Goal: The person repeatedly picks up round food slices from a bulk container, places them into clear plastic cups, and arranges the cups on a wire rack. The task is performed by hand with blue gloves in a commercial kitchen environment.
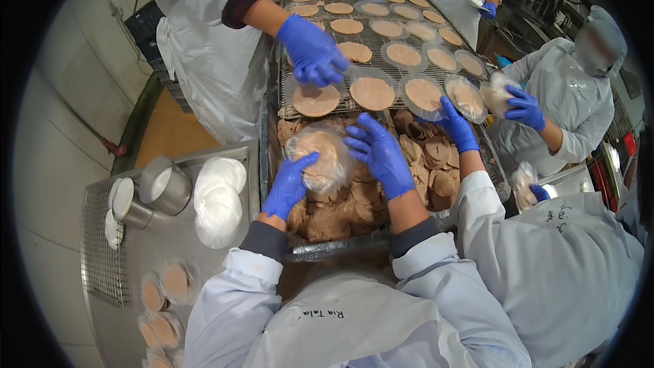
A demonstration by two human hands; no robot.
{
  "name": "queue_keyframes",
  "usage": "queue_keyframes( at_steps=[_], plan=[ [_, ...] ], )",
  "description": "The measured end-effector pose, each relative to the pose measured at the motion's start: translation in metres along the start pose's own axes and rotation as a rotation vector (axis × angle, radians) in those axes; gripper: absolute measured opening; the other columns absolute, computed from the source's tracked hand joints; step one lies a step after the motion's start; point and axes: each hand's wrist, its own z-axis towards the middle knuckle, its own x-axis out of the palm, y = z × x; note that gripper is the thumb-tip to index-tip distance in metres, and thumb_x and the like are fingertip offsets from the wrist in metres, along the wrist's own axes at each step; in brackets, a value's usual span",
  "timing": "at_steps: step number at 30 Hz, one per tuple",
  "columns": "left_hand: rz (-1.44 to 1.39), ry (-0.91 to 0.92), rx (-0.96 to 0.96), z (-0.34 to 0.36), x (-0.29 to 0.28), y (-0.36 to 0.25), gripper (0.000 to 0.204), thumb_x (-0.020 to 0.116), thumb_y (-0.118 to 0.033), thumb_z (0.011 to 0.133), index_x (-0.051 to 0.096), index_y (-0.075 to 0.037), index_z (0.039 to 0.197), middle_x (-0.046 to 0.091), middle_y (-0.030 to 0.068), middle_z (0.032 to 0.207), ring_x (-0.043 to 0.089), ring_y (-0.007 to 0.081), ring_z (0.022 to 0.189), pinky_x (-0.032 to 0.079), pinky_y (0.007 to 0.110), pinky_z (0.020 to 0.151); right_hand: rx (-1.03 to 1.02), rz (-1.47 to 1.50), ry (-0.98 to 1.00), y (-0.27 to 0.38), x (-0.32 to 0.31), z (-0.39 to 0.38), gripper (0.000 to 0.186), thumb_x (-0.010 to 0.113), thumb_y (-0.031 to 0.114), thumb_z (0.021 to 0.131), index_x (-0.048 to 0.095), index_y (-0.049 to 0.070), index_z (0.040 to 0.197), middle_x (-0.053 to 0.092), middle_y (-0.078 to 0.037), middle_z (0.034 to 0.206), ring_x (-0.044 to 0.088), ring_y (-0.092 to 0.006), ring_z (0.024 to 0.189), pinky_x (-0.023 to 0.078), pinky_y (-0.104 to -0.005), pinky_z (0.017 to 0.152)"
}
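Note:
In my blue-gloved left hand [289, 187] is a stack of round pale meat patties with clear plastic film [319, 160], the thumb over its near edge. To the right of the stack my right hand [383, 153] is held with fingers spread, and nothing shows in its grip. Both hands are above a metal-rimmed bin of loose brownish patties [334, 221]. Just beyond, a patty on a clear film disc [316, 101] lies at the end of the wire mesh conveyor [320, 48], with another patty [372, 93] to its right.
A co-worker's gloved hand [310, 48] reaches in from the far left. Another person's hand [456, 126] touches a film disc on the right. On the left, a steel table [204, 279] bears metal cups [165, 187], white film stacks [219, 204] and wrapped patties [165, 327].

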Motion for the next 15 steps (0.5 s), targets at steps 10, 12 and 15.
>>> queue_keyframes(
  at_steps=[10, 12, 15],
  plan=[
    [-0.159, -0.029, 0.278, 0.024, 0.039, -0.028, 0.039, 0.061, -0.011, 0.08, 0.047, 0.007, 0.113, 0.054, 0.0144, 0.108, 0.056, 0.022, 0.094, 0.046, 0.033, 0.084, -0.076, 0.776, 0.17, -0.008, -0.011, 0.059, 0.042, 0.055, 0.015, 0.081, 0.041, 0.0, 0.118, 0.046, -0.016, 0.12, 0.046, -0.0299, 0.109, 0.038, -0.0447, 0.093],
    [-0.112, -0.059, 0.314, 0.003, 0.029, -0.024, 0.038, 0.065, -0.01, 0.076, 0.052, 0.007, 0.107, 0.058, 0.0104, 0.1, 0.057, 0.0175, 0.089, 0.046, 0.027, 0.078, -0.046, 0.764, 0.188, -0.015, -0.035, 0.049, 0.04, 0.05, 0.009, 0.083, 0.039, -0.004, 0.119, 0.044, -0.02, 0.122, 0.044, -0.032, 0.112, 0.038, -0.0433, 0.095],
    [0.274, -0.332, 0.395, -0.072, -0.024, -0.049, 0.037, 0.068, -0.013, 0.074, 0.055, 0.004, 0.104, 0.059, 0.0069, 0.095, 0.056, 0.0139, 0.084, 0.046, 0.025, 0.074, -0.128, 0.527, -0.012, -0.023, -0.051, 0.026, 0.04, 0.042, 0.006, 0.087, 0.033, -0.005, 0.124, 0.043, -0.02, 0.125, 0.04, -0.0341, 0.118, 0.033, -0.0461, 0.1]
  ],
)
